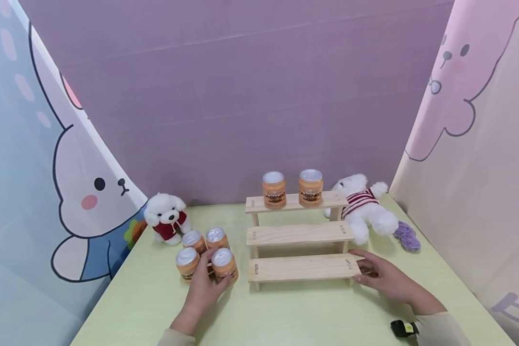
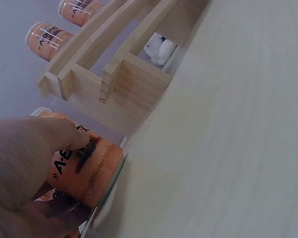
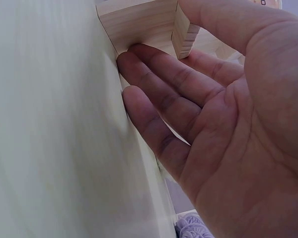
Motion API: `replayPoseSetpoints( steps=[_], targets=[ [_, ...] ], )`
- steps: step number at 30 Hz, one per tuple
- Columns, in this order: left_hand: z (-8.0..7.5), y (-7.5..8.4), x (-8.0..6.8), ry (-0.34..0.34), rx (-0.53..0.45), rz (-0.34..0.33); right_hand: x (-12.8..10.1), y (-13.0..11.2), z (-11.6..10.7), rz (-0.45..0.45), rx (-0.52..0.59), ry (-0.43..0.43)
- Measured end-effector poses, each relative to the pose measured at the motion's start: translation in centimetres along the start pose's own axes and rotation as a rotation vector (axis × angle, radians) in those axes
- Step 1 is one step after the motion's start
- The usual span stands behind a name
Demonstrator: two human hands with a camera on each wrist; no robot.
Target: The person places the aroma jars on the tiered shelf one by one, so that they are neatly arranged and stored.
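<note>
Where the tabletop (image 1: 285, 317) shows at lower centre of the frame, four orange, silver-lidded jars sit in a tight cluster left of a three-tier wooden rack (image 1: 300, 234). Left hand (image 1: 204, 287) grips the front-right jar (image 1: 225, 267) of that group, thumb on its label side, fingers curled around the opposite side; gap between them about one jar wide. Held jar looks upright; cannot tell whether its base touches the tabletop. Grip taken there probably because that jar lies at the cluster's near edge, by the rack. Three others (image 1: 187, 259) (image 1: 192, 239) (image 1: 216, 235) stand behind and beside it. Right hand (image 1: 389, 278), right of centre, has fingers loosely extended, moderately apart, touching the right end of the lowest tier (image 1: 302, 268); likely a steadying contact, pressure cannot be judged. Two matching jars (image 1: 274, 190) (image 1: 310, 187) stand apart on the top tier, labels facing forward, presumably for reading; flat bases suit the boards. White plush dog (image 1: 166, 211) in red sits upper left of the cluster; striped-shirt plush (image 1: 363, 206) behind the rack's right end, purple yarn bundle (image 1: 408, 236) beside it. Both soft toys seem decorative, set clear of the hands.
</note>
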State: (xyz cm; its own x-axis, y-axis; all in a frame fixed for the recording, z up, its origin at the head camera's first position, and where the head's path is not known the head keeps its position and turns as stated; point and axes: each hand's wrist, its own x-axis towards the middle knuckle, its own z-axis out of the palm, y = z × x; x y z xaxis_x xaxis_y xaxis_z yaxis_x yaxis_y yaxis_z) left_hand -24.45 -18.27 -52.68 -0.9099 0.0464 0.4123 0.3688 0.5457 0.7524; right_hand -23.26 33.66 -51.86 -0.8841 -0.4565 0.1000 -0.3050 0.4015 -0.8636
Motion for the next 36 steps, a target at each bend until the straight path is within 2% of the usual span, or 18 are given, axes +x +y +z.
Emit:
replayPoseSetpoints(
  steps=[12, 36],
  targets=[
    [-0.06, -0.10, 0.07, 0.006, -0.009, -0.027, -0.03, -0.05, -0.01, -0.001, -0.004, 0.008],
    [0.03, -0.22, 0.05, 0.009, 0.008, -0.055, 0.02, 0.02, -0.02, -0.086, 0.036, -0.007]
  ],
)
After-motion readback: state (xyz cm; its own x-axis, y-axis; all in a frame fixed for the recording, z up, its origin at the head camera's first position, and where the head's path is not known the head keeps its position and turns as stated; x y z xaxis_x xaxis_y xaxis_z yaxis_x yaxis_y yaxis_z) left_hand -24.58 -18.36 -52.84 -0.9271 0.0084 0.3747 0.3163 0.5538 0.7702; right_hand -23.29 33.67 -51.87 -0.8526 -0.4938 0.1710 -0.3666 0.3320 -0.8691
